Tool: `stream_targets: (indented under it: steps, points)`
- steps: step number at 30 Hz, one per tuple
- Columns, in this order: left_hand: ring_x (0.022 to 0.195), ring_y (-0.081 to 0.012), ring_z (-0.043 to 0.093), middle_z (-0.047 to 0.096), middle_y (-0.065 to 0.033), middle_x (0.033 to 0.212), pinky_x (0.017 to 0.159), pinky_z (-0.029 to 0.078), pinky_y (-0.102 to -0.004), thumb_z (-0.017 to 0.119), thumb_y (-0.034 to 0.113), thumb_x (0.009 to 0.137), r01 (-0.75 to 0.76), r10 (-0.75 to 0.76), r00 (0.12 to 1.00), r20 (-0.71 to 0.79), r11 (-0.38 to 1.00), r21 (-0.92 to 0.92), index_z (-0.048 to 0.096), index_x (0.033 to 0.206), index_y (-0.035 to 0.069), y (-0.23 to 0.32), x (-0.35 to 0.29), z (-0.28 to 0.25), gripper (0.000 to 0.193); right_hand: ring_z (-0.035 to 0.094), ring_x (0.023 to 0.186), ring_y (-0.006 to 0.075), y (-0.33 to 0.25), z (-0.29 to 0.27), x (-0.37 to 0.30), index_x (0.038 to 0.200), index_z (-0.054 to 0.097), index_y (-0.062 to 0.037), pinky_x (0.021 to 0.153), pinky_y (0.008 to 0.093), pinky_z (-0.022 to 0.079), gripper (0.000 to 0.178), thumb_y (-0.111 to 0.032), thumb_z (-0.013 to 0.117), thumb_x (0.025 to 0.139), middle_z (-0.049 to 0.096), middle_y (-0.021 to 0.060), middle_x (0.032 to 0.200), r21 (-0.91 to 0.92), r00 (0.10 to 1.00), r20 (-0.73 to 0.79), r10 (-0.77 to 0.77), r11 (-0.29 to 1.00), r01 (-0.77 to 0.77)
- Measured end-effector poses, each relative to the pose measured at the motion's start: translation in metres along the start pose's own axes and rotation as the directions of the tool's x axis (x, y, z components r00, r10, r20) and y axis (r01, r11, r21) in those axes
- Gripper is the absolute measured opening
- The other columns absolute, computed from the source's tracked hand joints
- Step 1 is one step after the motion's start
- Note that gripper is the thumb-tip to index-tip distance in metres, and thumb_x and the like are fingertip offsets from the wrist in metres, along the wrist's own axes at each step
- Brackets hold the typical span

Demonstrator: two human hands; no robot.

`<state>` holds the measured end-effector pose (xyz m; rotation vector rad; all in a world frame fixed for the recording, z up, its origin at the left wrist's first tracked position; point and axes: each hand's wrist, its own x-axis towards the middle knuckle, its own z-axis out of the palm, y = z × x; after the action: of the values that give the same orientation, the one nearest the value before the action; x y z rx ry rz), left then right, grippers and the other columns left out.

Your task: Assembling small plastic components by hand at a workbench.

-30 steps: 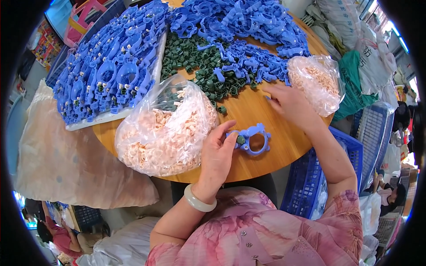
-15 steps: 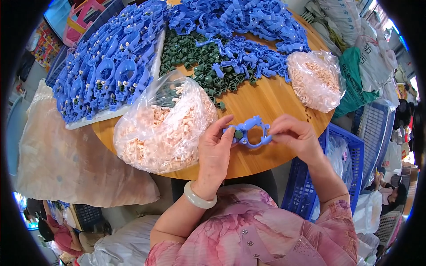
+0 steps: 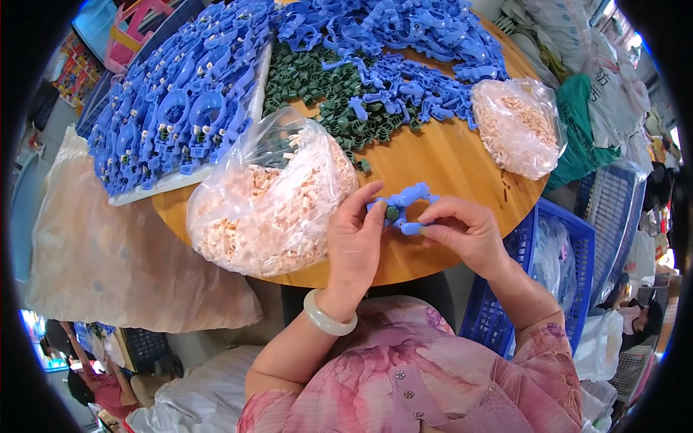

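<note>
Between my two hands, above the near edge of the round wooden table, is a blue ring-shaped plastic part with a small dark green piece set in its left side. My left hand pinches the part's left end between thumb and fingers. At the other side my right hand is closed, thumb and fingertips at the part's lower right and covering some of the ring. Whether those fingertips also hold a small piece is hidden. Left of my left hand rests a clear bag of pale peach pieces.
A white board at the left bears rows of blue parts with green and white pieces. Dark green pieces, small blue pieces and blue ring parts lie behind. A second bag sits right; a blue crate stands beside the table.
My right hand has moved left across the ring and now covers its lower right side. The blue part has turned, so its opening looks narrower. The left hand keeps its pinch.
</note>
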<state>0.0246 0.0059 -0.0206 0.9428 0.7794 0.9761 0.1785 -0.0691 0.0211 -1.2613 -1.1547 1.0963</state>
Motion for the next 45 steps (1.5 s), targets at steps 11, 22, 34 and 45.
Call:
stream_targets:
  steps: [11, 22, 34, 45]
  points:
    - [0.081, -0.0079, 0.055, 0.059, -0.0045, 0.096, 0.071, 0.047, -0.0208, 0.053, 0.006, 0.091, 0.012, -0.012, 1.0, 0.001, 0.997, 0.075, 0.055, 0.117, -0.001, 0.008, -0.002, 0.0, 0.027, 0.059, 0.081, 0.0159, -0.005, 0.006, 0.001, 0.094, 0.064, -0.0037, 0.064, 0.0254, 0.048, 0.015, -0.001, 0.066, 0.079, 0.059, 0.0065, 0.09, -0.472, 0.977, 0.044, -0.207, 0.858, 0.203]
    - [0.081, -0.0104, 0.061, 0.061, -0.0059, 0.096, 0.073, 0.053, -0.0235, 0.051, 0.008, 0.092, 0.043, -0.043, 0.999, 0.008, 0.999, 0.029, 0.053, 0.117, -0.002, 0.003, 0.001, -0.001, 0.027, 0.059, 0.073, 0.0209, -0.001, 0.008, 0.0, 0.093, 0.064, -0.0055, 0.058, 0.0288, 0.048, 0.019, -0.003, 0.068, 0.075, 0.059, 0.0069, 0.088, -0.65, 0.947, 0.071, -0.312, 0.706, 0.282]
    - [0.08, -0.0079, 0.054, 0.058, -0.0045, 0.096, 0.069, 0.046, -0.0208, 0.053, 0.005, 0.09, 0.07, -0.07, 0.998, -0.004, 0.998, 0.006, 0.056, 0.114, -0.003, 0.005, -0.001, 0.002, 0.025, 0.059, 0.074, 0.0239, -0.006, 0.004, 0.001, 0.095, 0.063, -0.0063, 0.06, 0.0325, 0.049, 0.021, -0.006, 0.069, 0.075, 0.057, 0.0072, 0.085, -0.773, 0.893, 0.207, -0.399, 0.493, 0.399]
    - [0.075, -0.0071, 0.054, 0.059, -0.0035, 0.088, 0.066, 0.046, -0.0208, 0.054, 0.003, 0.088, 0.029, -0.028, 0.999, -0.014, 0.999, 0.035, 0.058, 0.111, -0.003, -0.002, 0.001, 0.003, 0.024, 0.058, 0.073, 0.0254, -0.005, 0.006, -0.001, 0.093, 0.062, -0.0065, 0.059, 0.0342, 0.048, 0.02, -0.005, 0.069, 0.074, 0.056, 0.0081, 0.084, -0.792, 0.889, 0.213, -0.406, 0.461, 0.4]
